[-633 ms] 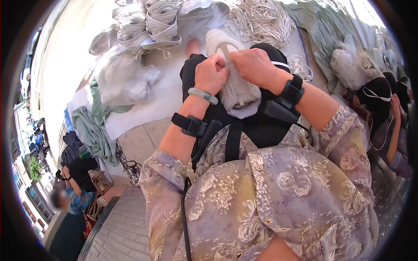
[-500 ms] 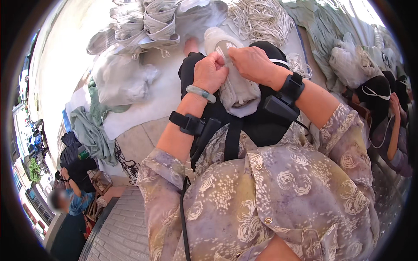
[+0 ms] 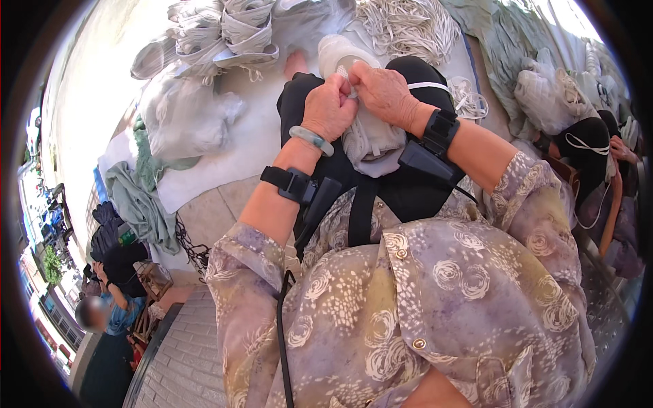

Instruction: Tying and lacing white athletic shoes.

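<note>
A white sneaker [image 3: 373, 134] rests on my lap between my knees, its toe pointing away from me. My left hand [image 3: 330, 109] is closed in a pinch at the shoe's upper, just behind the toe. Close beside it, my right hand [image 3: 384, 92] pinches the same part from the other side. The fingertips of both hands nearly meet over a pale dotted strip of the upper. Whether a lace is also between the fingers is hidden.
Stacked white shoe uppers [image 3: 248, 34] lie beyond my left knee, with a clear plastic bag [image 3: 187, 119] nearer. A heap of white laces [image 3: 408, 30] lies at the far side, and a small coil [image 3: 468, 98] beside my right knee. Other people sit at both sides.
My hands have drawn closer together over the shoe, the right one moving left and slightly away from me. The view has shifted a little.
</note>
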Demonstrator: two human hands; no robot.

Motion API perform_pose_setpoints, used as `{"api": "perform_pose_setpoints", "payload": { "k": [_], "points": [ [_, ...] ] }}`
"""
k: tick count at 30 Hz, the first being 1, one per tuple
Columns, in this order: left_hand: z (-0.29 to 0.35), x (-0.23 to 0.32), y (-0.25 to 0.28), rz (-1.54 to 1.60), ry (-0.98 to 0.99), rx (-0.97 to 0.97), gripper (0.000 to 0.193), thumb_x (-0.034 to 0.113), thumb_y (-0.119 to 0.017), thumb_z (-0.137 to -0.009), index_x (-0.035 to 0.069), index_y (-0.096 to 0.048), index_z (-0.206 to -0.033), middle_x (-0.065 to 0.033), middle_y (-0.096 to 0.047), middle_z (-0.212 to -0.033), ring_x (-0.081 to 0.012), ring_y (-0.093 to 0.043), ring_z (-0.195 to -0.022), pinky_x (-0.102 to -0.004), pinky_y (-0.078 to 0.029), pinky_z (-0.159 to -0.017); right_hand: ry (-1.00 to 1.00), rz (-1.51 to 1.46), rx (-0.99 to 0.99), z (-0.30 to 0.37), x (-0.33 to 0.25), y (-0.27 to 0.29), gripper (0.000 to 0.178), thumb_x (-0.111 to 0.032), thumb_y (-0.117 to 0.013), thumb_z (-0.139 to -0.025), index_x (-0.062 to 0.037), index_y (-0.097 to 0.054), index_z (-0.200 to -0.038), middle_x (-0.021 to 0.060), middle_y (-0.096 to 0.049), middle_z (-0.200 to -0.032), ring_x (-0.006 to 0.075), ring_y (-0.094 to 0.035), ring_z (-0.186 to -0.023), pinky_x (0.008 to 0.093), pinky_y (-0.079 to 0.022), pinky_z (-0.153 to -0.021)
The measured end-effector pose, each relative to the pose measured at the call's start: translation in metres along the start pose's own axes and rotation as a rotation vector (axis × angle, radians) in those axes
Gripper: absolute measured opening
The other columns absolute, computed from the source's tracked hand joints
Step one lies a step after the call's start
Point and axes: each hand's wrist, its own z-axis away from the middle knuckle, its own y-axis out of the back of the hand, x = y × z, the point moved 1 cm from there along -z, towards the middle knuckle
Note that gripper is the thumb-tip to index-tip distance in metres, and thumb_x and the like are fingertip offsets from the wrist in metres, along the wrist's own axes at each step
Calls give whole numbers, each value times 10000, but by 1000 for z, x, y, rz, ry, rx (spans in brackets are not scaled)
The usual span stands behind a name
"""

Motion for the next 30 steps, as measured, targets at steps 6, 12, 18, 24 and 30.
{"api": "perform_pose_setpoints", "payload": {
  "k": [6,12,18,24,30],
  "points": [
    [5,-1,-5,-72,-74,49,158,98,-611,-720,29,-523,-832,-85,-546,-612,-190,-539,-546,-294,-447,-564,4,3,6,-1,-4,1,132,-137,-454,-786,-80,-522,-884,174,-623,-797,365,-589,-799,442,-444,-703],
    [17,3,-13,-73,-229,183,152,67,-601,-735,32,-574,-880,-79,-567,-637,-177,-551,-556,-280,-452,-569,17,-50,-38,3,-5,3,139,-137,-464,-773,-79,-531,-880,172,-623,-801,364,-587,-808,445,-441,-700],
    [18,5,-14,-100,-181,214,128,65,-613,-733,38,-596,-858,-55,-566,-628,-135,-529,-539,-257,-448,-556,0,24,-1,15,-4,19,148,-167,-469,-775,-66,-553,-841,176,-615,-802,366,-581,-799,452,-436,-691],
    [17,4,-15,-80,-129,207,125,76,-629,-724,43,-598,-840,-47,-557,-611,-125,-518,-529,-252,-443,-544,-1,-110,51,22,-1,14,181,-186,-475,-775,-45,-588,-761,185,-601,-751,373,-574,-783,451,-438,-690],
    [11,8,-19,-201,-113,204,96,97,-615,-736,40,-568,-798,-103,-585,-652,-235,-574,-591,-322,-459,-580,32,-77,-48,15,7,8,178,-185,-490,-771,-53,-610,-767,176,-610,-756,360,-584,-783,437,-450,-698]
  ]
}}
